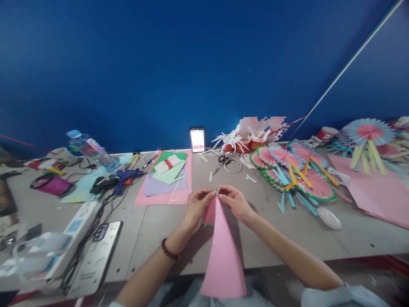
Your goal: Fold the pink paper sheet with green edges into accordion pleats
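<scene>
A long sheet of pink paper hangs from my fingers down over the table's front edge toward my lap. Its top end is gathered into small folds with a green edge. My left hand pinches the folds from the left, thumb and fingers pressed together. From the other side my right hand pinches the same folded end, its fingertips close to the left ones. Behind my left fingers, a shorter pink part with green trim hangs down. Just beyond my hands lie scissors and a roll of tape.
Finished paper fans and pink sheets lie at right, near a white computer mouse. Coloured paper is stacked at left-centre. A bottle, power strip and phone occupy the left. A lit phone leans against the blue wall.
</scene>
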`<action>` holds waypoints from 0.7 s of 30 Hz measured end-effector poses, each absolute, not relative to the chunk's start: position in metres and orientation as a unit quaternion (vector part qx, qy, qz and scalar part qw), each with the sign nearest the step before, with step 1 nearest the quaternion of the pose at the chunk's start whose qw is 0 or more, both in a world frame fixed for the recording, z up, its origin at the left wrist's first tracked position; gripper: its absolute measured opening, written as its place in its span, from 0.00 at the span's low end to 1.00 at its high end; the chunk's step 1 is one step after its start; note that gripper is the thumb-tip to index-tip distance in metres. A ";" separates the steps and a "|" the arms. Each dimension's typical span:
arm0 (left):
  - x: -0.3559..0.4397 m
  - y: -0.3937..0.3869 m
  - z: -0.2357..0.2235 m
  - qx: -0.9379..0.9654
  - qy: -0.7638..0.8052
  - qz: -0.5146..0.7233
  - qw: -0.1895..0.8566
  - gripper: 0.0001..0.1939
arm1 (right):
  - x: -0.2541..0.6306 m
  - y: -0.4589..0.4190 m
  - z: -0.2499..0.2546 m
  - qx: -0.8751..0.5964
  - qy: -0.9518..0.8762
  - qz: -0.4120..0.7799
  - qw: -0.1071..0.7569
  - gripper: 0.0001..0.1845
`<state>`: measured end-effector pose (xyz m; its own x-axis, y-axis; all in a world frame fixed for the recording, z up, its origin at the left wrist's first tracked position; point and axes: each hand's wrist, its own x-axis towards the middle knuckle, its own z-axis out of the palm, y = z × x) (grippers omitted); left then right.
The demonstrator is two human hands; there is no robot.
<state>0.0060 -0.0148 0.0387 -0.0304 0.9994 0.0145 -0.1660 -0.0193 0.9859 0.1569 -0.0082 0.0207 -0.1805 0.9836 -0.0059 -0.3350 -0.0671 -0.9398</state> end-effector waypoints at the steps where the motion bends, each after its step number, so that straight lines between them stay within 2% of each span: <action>1: 0.006 -0.015 0.040 0.442 0.461 0.548 0.540 0.15 | 0.157 -0.008 0.020 -0.375 -0.449 0.617 0.527 0.21; 5: 0.006 -0.016 0.042 0.440 0.453 0.551 0.545 0.15 | 0.161 -0.010 0.021 -0.379 -0.505 0.565 0.531 0.18; 13: 0.004 -0.019 0.045 0.477 0.452 0.547 0.519 0.10 | 0.167 -0.013 0.030 -0.362 -0.562 0.551 0.500 0.21; 21: 0.006 -0.021 0.044 0.505 0.470 0.575 0.440 0.10 | 0.169 -0.012 0.030 -0.367 -0.587 0.528 0.492 0.23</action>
